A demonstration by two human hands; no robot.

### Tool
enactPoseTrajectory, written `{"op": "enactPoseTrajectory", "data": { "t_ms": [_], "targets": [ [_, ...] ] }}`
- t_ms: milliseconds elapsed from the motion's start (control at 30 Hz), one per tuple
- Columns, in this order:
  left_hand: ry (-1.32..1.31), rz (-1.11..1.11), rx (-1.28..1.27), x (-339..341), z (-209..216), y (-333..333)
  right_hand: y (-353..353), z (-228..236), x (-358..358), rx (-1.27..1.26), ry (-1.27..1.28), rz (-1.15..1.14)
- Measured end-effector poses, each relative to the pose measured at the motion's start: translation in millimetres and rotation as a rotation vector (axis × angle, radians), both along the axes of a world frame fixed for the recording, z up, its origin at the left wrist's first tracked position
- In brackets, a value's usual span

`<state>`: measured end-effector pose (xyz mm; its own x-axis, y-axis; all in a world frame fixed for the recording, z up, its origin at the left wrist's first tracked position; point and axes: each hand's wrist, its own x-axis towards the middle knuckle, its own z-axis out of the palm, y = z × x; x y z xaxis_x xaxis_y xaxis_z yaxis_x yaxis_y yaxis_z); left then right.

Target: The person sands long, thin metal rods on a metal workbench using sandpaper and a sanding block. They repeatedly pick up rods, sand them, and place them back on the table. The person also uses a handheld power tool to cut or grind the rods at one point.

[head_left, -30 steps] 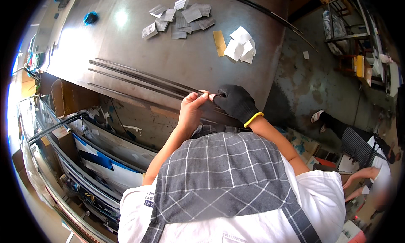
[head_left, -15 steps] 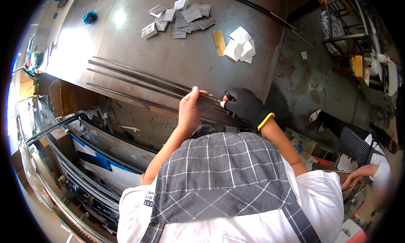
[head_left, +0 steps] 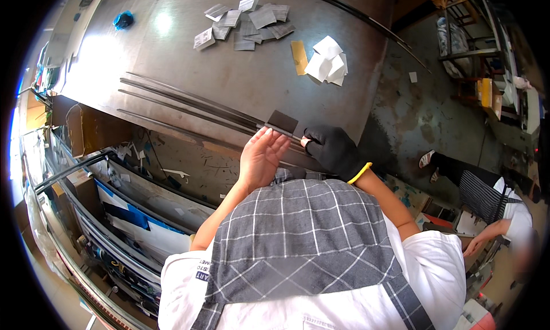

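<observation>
Several long, thin dark rods (head_left: 189, 105) lie side by side along the near edge of the metal table. My right hand (head_left: 332, 149), in a black glove with a yellow cuff and bare fingertips, pinches one rod near its right end. Against that rod, just left of the glove, is a small dark grey rectangular piece (head_left: 282, 120), reaching over its far side. My bare left hand (head_left: 264, 155) is turned palm up, its fingers stretched and touching the rod at the piece's near edge. Whether the piece is fixed to the rod is too small to tell.
Farther back on the table (head_left: 172, 58) lie a pile of grey rectangular pieces (head_left: 246, 29), white paper pieces (head_left: 327, 61), a tan strip (head_left: 298, 57) and a blue crumpled item (head_left: 122, 20). Racks (head_left: 132, 215) stand at lower left. Another person (head_left: 490, 198) is at right.
My left hand has opened from a pinch and rolled palm up. The grey piece, earlier hanging toward me between my hands, now lies on the rod's far side. My right hand keeps its grip.
</observation>
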<state>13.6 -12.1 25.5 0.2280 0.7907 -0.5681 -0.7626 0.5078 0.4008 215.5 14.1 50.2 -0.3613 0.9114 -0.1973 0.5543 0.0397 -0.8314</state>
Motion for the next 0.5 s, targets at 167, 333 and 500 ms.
{"op": "enactPoseTrajectory", "data": {
  "t_ms": [167,333,500],
  "targets": [
    [0.124,0.008,-0.027,-3.1,-10.1,-1.8,-2.4,5.1,-5.9,-0.148,0.115,-0.050],
    [0.130,0.014,-0.033,-1.6,-1.7,-1.3,7.8,-1.4,2.0,-0.696,0.284,-0.050],
    [0.173,0.017,-0.026,-5.0,-3.5,-1.1,6.3,2.9,-1.5,-0.570,0.301,-0.033]
  ]
}}
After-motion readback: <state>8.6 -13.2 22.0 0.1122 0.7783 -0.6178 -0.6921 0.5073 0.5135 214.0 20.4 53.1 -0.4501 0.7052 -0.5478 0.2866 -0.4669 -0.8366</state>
